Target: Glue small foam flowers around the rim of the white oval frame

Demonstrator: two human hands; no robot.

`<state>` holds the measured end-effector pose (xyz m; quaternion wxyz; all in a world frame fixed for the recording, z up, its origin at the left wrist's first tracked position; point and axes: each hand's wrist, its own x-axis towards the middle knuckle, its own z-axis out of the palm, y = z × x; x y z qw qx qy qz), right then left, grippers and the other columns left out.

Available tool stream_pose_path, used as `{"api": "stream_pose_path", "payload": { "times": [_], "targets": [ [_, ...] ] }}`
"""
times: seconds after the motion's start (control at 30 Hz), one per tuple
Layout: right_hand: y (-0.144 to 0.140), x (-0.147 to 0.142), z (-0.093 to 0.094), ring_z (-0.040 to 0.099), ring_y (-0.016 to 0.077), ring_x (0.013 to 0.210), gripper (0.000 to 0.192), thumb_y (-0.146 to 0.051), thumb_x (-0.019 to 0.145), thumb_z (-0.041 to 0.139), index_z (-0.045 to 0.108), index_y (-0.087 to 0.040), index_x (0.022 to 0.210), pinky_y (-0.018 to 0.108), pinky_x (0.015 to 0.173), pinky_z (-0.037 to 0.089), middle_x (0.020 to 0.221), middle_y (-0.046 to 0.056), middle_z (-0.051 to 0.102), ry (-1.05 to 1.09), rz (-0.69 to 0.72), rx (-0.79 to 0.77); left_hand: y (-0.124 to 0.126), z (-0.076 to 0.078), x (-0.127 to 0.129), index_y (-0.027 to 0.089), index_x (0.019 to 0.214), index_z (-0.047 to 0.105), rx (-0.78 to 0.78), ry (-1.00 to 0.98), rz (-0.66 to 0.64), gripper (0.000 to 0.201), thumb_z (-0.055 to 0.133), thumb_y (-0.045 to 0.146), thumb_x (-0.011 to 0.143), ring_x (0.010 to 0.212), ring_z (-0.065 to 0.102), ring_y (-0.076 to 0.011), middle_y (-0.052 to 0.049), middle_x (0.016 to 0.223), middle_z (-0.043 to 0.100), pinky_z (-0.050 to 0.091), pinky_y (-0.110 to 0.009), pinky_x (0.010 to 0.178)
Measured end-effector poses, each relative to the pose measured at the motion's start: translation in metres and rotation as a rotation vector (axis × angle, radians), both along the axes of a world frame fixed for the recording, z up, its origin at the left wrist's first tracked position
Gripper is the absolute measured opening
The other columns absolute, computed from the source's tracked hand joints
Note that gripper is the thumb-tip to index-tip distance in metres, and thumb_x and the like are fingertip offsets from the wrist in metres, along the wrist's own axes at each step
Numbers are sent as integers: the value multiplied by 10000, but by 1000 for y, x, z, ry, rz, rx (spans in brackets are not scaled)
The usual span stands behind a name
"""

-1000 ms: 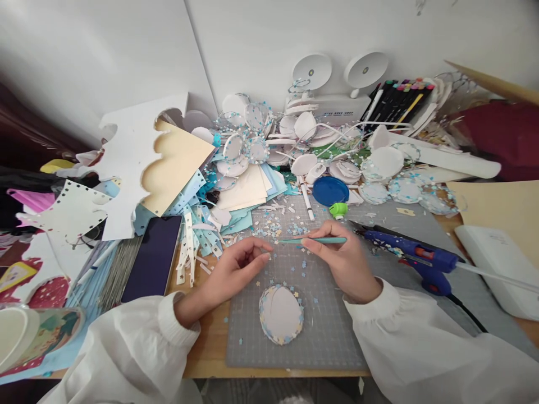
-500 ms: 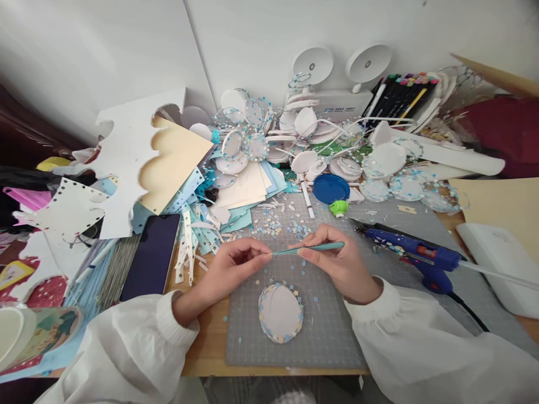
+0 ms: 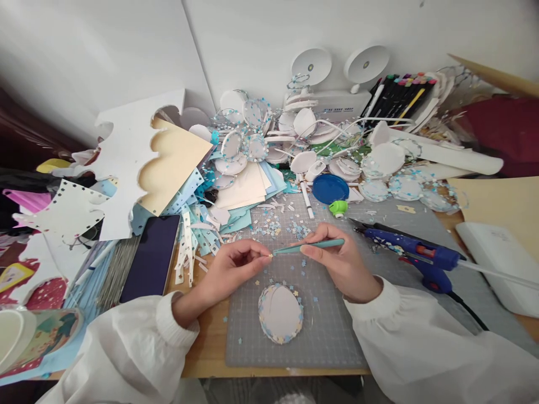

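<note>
Right grip (image 3: pixel 342 262) pinches teal tweezers (image 3: pixel 326 244), lying crosswise, tips leftward; left grip (image 3: pixel 236 268), parted a second ago, now pinched, contents unclear.

Facing me on the far side is a plain white wall (image 3: pixel 252 33), with a thin dark seam (image 3: pixel 196 50) slanting down it left of centre. A white twin-head emergency light (image 3: pixel 312 66) stands before it. Pale, soft light falls evenly over my wooden tabletop (image 3: pixel 206 362), bare along the near edge; below that edge everything is dim.
</note>
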<state>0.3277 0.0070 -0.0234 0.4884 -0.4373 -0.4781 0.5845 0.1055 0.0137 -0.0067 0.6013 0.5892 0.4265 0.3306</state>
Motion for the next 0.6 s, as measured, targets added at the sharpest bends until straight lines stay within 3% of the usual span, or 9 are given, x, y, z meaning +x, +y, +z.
{"api": "stream_pose_path", "payload": {
  "times": [0.6],
  "targets": [
    [0, 2, -1, 706, 202, 810, 190, -267, 720, 769, 583, -227, 720, 321, 738, 531, 757, -10, 704, 10, 6, -21, 1, -2, 0, 122, 811, 672, -25, 9, -11, 189, 669, 311, 811, 579, 444, -91, -9, 671, 566, 340, -212, 531]
  ]
}}
